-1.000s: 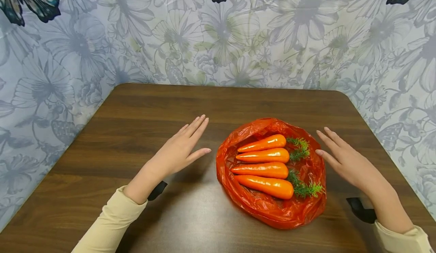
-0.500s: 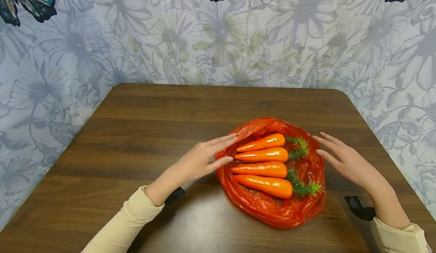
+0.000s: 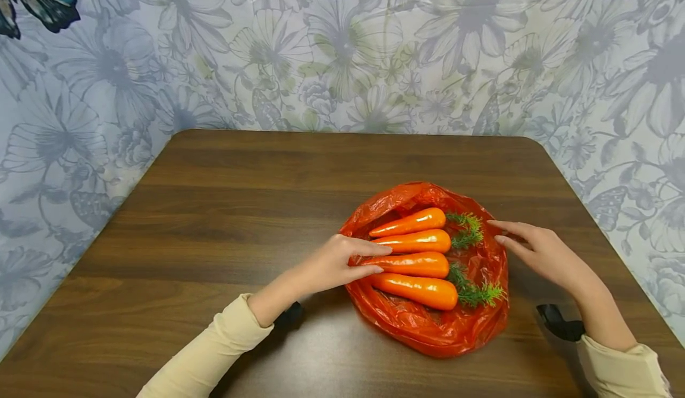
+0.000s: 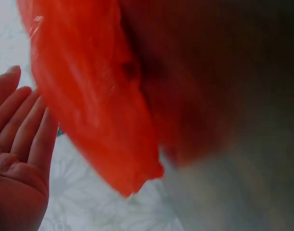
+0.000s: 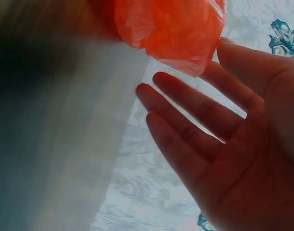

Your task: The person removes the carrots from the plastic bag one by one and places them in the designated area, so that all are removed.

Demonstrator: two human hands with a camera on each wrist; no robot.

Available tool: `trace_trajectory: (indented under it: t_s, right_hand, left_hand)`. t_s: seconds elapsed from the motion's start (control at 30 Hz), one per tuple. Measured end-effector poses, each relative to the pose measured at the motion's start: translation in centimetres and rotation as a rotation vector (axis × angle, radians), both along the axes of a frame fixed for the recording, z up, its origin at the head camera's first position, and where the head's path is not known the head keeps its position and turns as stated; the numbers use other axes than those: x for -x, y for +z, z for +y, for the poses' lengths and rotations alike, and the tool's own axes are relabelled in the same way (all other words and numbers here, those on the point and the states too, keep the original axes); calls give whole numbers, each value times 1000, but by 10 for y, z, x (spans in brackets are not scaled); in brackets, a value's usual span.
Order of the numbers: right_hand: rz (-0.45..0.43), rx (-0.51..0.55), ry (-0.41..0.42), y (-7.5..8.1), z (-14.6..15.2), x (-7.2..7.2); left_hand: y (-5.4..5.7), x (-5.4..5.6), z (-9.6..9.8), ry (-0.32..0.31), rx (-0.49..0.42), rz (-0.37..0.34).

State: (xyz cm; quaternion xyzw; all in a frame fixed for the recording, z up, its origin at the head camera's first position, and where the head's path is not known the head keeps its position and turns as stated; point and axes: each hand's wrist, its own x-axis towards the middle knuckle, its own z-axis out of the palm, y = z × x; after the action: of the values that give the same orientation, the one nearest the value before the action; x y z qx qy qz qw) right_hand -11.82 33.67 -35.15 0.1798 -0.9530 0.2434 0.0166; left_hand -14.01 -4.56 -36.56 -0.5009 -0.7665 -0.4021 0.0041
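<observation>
Several glossy orange carrots with green tops lie side by side in a crumpled red plastic bag [image 3: 423,344], tips to the left. In the head view my left hand [image 3: 334,261] reaches over the bag's left rim. Its thumb and fingers lie either side of the tip of the third carrot [image 3: 409,265] from the back; whether they touch it cannot be told. My right hand [image 3: 556,261] is at the bag's right rim, fingertips beside the green tops [image 3: 464,229]. In the right wrist view its fingers look nearly straight, with the bag's edge near the thumb and forefinger.
A brown wooden table [image 3: 241,207] bears the bag, right of its middle. Behind it hangs a pale floral backdrop [image 3: 342,59] with butterflies. A black strap [image 3: 559,322] shows at the right wrist.
My left hand has moved right, from beside the bag to over its left rim and the carrot tips. My right hand has shifted only slightly at the right rim, its fingers drawn closer together.
</observation>
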Motion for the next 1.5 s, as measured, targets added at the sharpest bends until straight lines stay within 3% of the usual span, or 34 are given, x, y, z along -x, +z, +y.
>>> trace_trajectory:
  t_s: [0.17, 0.3, 0.67, 0.87, 1.2, 1.5]
  right_hand:
    - [-15, 27, -50, -2, 1, 3]
    - [25, 39, -76, -5, 2, 5]
    - [54, 67, -79, -11, 0, 11]
    - [28, 149, -72, -17, 0, 13]
    - [-19, 224, -96, -22, 3, 12]
    - [-3, 246, -83, -23, 9, 13]
  left_hand:
    - [-5, -1, 6, -34, 19, 31]
    - [-5, -2, 10, -58, 51, 34]
    - [-5, -2, 16, -8, 305, 48]
    - [-8, -4, 16, -3, 402, 59]
    - [-13, -6, 17, -6, 450, 50]
    - [-11, -3, 20, 3, 416, -2]
